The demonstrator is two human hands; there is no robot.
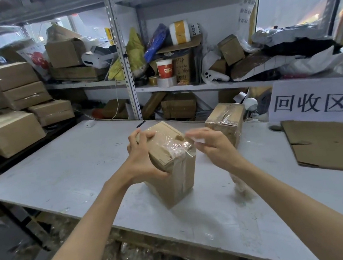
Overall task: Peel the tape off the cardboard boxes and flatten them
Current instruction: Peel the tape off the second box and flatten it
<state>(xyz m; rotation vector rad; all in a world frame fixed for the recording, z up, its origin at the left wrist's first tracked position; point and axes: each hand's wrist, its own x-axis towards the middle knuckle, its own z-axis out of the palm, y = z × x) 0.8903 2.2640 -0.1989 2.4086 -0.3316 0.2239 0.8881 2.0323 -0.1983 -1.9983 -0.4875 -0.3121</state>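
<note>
Left hand [142,155] gripping the taped box [172,169] at mid worktop [62,166]. Right hand [214,144] just right of it, blurred, fingers loosely curled; grip on tape [177,148] unclear. Second box [225,120] farther right.

White sign [311,100], standing at the bench's back right: 回收区 in large black characters. Red paper cup [165,68], on the shelf: a "W" mark. Black bag [194,29], upper shelf: "2022". Handwriting on the brown carton [183,68] beside the cup: too small to read.
</note>
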